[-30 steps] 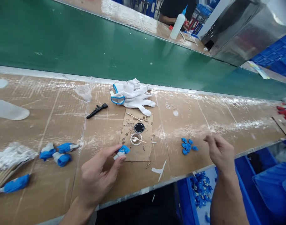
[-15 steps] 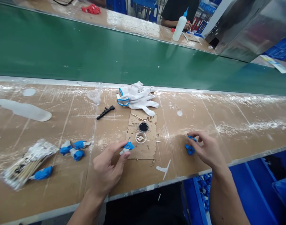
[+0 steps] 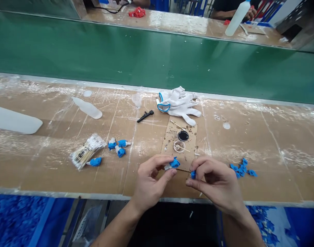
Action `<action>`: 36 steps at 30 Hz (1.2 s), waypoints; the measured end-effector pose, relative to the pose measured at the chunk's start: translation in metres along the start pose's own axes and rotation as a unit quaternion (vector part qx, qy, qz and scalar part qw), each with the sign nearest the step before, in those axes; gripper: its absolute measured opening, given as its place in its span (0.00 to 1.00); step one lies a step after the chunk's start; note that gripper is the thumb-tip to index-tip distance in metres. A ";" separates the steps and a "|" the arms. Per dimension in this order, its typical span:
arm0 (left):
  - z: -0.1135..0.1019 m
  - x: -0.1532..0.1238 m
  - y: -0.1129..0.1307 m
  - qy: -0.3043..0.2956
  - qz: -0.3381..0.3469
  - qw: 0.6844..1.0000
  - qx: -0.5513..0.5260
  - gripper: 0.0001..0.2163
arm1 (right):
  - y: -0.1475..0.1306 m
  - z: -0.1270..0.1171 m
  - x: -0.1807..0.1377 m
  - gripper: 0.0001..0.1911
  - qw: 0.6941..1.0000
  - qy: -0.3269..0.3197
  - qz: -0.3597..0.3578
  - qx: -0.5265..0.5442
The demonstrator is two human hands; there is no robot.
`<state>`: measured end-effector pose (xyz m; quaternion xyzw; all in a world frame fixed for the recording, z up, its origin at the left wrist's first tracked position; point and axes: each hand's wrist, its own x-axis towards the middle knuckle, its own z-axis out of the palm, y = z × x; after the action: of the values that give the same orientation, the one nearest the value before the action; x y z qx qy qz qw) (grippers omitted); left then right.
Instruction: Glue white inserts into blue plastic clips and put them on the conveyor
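My left hand (image 3: 157,176) pinches a small blue and white plastic part (image 3: 174,163) between thumb and fingers. Just right of it, my right hand (image 3: 213,178) is closed on a small blue plastic piece (image 3: 193,174), mostly covered by the fingertips. The two parts are apart. Beyond the hands lies a piece of stained cardboard (image 3: 167,142) with a small cup of black liquid (image 3: 183,136) and a clear cup (image 3: 179,146) with a cotton swab across it. Several loose blue pieces (image 3: 242,169) lie to the right of my right hand.
On the left are several blue and white parts (image 3: 120,151) and a bag of cotton swabs (image 3: 87,151). White gloves (image 3: 178,104) and a black plastic piece (image 3: 145,116) lie farther back. A green conveyor belt (image 3: 146,58) runs behind. Across it, a person's arm shows near a bottle (image 3: 237,19).
My right hand has come left from the loose blue pieces with one piece, close to my left hand. The view has swung left, so everything appears shifted right.
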<state>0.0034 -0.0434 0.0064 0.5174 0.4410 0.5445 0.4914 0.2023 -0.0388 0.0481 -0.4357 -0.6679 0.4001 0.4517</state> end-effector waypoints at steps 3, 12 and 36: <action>0.005 -0.006 0.002 0.015 -0.136 0.984 -0.118 0.09 | 0.002 0.007 -0.004 0.10 0.999 0.007 0.032 0.030; 0.018 -0.016 0.001 -0.001 -0.169 0.954 -0.248 0.08 | 0.009 0.022 -0.016 0.16 0.992 0.032 0.094 0.075; 0.020 -0.028 -0.001 0.047 -0.034 0.987 -0.149 0.06 | 0.008 0.044 -0.025 0.08 0.979 0.153 0.112 0.077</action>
<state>0.0232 -0.0713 0.0037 0.3972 0.3944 0.6109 0.5599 0.1679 -0.0660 0.0221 -0.5276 -0.5052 0.4271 0.5329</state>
